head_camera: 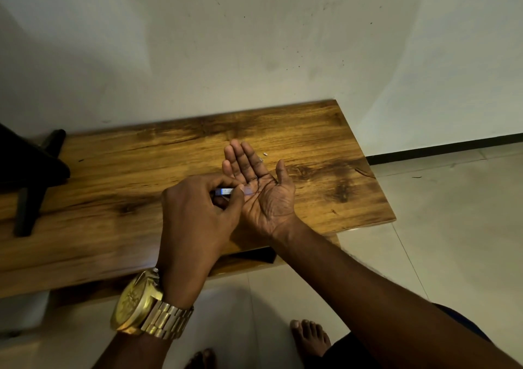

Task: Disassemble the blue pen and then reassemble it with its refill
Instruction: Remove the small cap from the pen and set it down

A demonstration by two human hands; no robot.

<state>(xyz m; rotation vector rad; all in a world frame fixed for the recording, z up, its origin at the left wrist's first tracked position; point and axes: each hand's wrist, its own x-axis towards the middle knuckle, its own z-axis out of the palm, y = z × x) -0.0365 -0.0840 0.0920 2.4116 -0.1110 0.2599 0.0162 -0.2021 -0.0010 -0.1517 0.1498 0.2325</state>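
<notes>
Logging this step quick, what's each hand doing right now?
Left hand: closed, pinching the blue pen, its end toward the other palm.
Right hand: open, palm up, gripping nothing.

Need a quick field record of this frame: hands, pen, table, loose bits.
left hand: closed around the blue pen, gold watch on the wrist
right hand: open, palm up, empty, beside the pen's end
blue pen: held roughly level over the table, mostly hidden by fingers; whether the refill is inside cannot be told
table: wooden, against the wall
loose bit: small pale piece on the table beyond the right hand
dark object: at the table's left end
</notes>
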